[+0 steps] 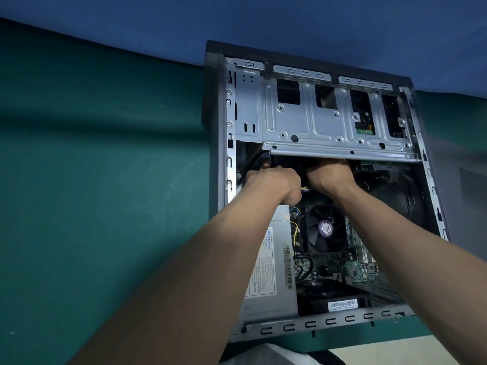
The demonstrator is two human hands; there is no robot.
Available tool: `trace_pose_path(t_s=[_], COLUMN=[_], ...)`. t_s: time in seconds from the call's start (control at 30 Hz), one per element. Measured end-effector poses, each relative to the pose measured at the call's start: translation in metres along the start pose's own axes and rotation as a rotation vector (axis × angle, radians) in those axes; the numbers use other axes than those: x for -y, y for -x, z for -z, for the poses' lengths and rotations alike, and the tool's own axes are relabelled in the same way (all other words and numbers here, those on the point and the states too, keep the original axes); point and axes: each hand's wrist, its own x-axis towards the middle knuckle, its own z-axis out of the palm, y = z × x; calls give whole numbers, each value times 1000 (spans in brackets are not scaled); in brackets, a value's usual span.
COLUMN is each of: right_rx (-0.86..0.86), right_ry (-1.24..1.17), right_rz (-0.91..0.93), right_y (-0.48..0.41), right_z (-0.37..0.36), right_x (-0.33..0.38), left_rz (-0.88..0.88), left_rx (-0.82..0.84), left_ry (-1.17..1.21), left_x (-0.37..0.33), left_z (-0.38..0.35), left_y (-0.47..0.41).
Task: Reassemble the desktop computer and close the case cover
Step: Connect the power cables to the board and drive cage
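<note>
An open desktop computer case (222, 154) lies on its side on the green table, its cover off. A silver drive cage (303, 122) spans the far half. Nearer me lie the grey power supply (271, 272), the black CPU fan (325, 231) and the green motherboard (361, 271). My left hand (274, 184) is curled inside the case just below the cage edge, near a bundle of coloured wires (305, 190). My right hand (329, 175) reaches under the cage beside it, fingers hidden. What either hand holds is hidden.
The green table surface (105, 180) stretches to the left, with a blue wall behind. A grey panel (463, 180) lies blurred to the right of the case. Pale floor and white cloth show at the bottom edge.
</note>
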Motion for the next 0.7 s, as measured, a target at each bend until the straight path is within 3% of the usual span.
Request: trace_pose_path(t_s=[0.7], right_rx=[6], right_ry=[42], right_rz=[25], right_y=[0], right_z=[1], right_x=[3], left_rz=[4], left_rx=[-19], left_ry=[38], left_x=[-1], left_z=[0], left_y=[1])
